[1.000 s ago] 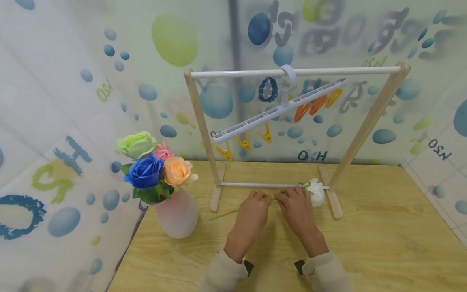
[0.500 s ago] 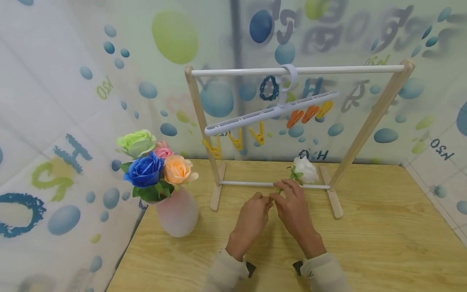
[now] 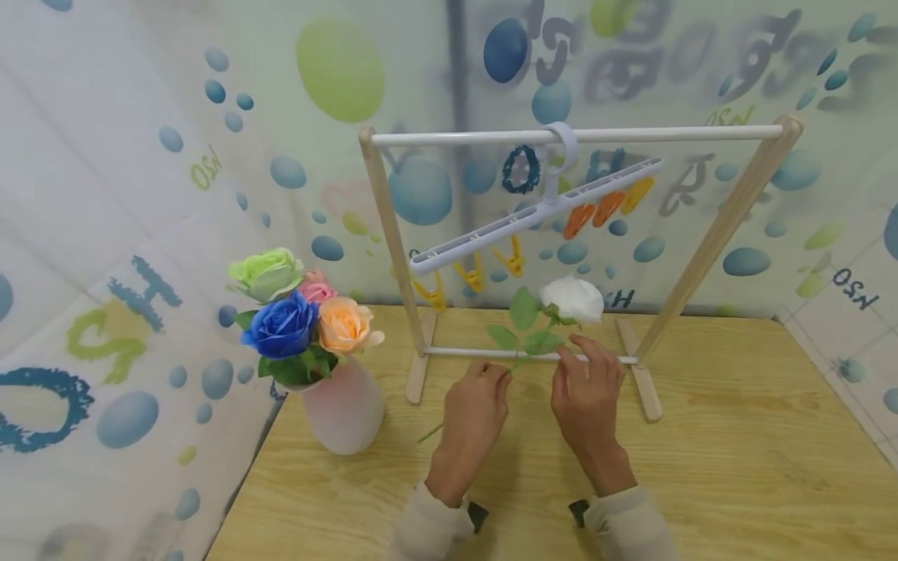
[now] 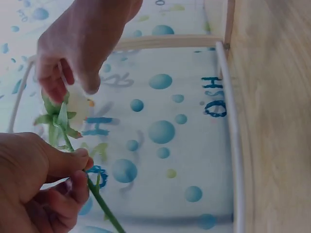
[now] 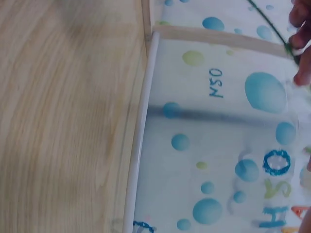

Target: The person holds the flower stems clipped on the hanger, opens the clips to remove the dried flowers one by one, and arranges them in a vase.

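Note:
My left hand (image 3: pixel 475 409) pinches the green stem (image 4: pixel 103 204) of a white rose (image 3: pixel 573 300) between thumb and fingertips. Leaves (image 3: pixel 524 308) spread out from the stem above that hand, and its thin lower end (image 3: pixel 430 433) points down to the left. The bloom leans to the right in front of the rack's far side. Just below the bloom, my right hand (image 3: pixel 588 393) has its fingers loosely bent and apart from the stem. From the left wrist view, the right fingertips (image 4: pixel 57 93) overlap the green sepals (image 4: pixel 58 119).
A pink-white vase (image 3: pixel 342 409) with green, blue, pink and peach roses stands on the left of the wooden table (image 3: pixel 758 436). Behind the hands is a rack with a white top bar (image 3: pixel 463 140) and low bar (image 3: pixel 463 353). A tilted hanger (image 3: pixel 491 231) carries yellow and orange clips.
The white rose has risen and its leaves have come into view. My right hand has released the stem and moved right, while the left keeps its hold. The hanger has swung slightly.

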`<act>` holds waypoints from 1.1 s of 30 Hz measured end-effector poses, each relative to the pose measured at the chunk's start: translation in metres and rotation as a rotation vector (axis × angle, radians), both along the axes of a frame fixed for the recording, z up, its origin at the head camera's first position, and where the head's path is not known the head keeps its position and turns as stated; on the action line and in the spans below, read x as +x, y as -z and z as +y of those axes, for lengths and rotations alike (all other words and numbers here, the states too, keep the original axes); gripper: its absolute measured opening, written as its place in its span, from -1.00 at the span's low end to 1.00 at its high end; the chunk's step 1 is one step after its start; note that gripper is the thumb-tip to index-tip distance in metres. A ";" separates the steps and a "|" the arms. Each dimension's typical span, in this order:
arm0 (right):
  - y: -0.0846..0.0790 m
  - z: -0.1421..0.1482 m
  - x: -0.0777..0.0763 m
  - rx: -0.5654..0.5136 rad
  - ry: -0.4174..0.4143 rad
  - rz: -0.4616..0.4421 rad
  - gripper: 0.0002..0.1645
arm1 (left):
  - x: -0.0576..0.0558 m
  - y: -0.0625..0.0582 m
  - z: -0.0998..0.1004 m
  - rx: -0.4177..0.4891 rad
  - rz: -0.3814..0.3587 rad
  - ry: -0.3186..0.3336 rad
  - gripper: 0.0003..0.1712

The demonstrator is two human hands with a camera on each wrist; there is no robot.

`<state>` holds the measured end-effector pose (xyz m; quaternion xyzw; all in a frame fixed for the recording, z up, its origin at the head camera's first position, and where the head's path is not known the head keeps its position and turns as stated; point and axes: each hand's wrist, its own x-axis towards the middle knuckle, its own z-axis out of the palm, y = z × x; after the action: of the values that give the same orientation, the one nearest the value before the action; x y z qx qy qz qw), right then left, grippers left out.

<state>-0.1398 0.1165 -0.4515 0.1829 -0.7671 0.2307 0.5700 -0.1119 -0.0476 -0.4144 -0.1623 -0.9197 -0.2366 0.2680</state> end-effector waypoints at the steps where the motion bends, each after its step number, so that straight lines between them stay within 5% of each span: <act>1: 0.000 0.003 0.000 -0.020 0.012 0.006 -0.73 | 0.001 -0.002 -0.001 0.000 0.036 -0.010 -0.90; 11: -0.004 0.039 -0.003 -0.293 0.114 -0.190 -0.65 | 0.012 -0.032 -0.009 0.036 0.374 -0.014 -0.95; 14: -0.004 0.050 -0.006 -0.497 0.085 -0.285 -0.55 | 0.017 -0.040 -0.011 0.056 0.448 -0.009 -0.91; 18: -0.003 0.068 -0.013 -0.605 0.080 -0.231 -0.52 | 0.025 -0.050 -0.015 0.097 0.521 0.016 -0.82; 21: -0.004 0.080 -0.021 -0.528 0.212 -0.201 -0.59 | 0.031 -0.058 -0.018 0.120 0.575 0.028 -0.89; 23: -0.004 0.088 -0.023 -0.555 0.283 -0.273 -0.54 | 0.033 -0.063 -0.020 0.131 0.620 0.029 -0.91; 28: -0.006 0.107 -0.024 -0.748 0.311 -0.506 -0.29 | 0.035 -0.073 -0.021 0.141 0.724 0.023 -0.88; 33: -0.002 0.116 -0.027 -0.756 0.284 -0.642 -0.28 | 0.035 -0.081 -0.027 0.169 0.765 -0.007 -0.91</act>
<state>-0.1664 0.2321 -0.4495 -0.2219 -0.7837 0.4567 0.3578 -0.0767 -0.0747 -0.3333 -0.2128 -0.7312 -0.2331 0.6047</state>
